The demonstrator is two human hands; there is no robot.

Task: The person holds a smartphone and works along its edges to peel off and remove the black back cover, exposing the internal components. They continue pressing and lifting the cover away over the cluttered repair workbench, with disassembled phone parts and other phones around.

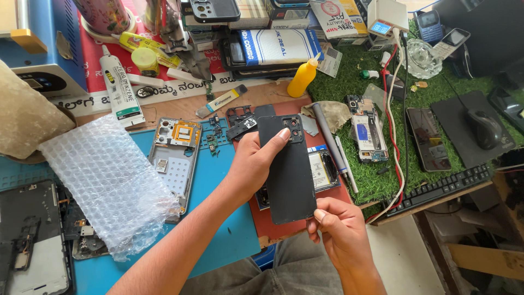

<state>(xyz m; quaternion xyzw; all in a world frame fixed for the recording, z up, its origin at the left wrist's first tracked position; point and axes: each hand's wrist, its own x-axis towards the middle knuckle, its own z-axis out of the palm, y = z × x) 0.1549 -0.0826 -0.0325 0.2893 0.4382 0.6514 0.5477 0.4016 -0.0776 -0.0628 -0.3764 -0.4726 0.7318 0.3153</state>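
Note:
Both hands hold a black phone back cover upright over the workbench. My left hand grips its left edge, with a fingertip resting near the camera cutouts at the top. My right hand pinches its bottom right corner. Behind the cover, an opened phone body with its battery lies on a red mat. A bare phone frame rests on the blue mat to the left.
A bubble wrap sheet covers the left of the bench. A glue tube, a yellow squeeze bottle, loose phone parts, another opened phone, a dark phone, a mouse and a keyboard surround the work area.

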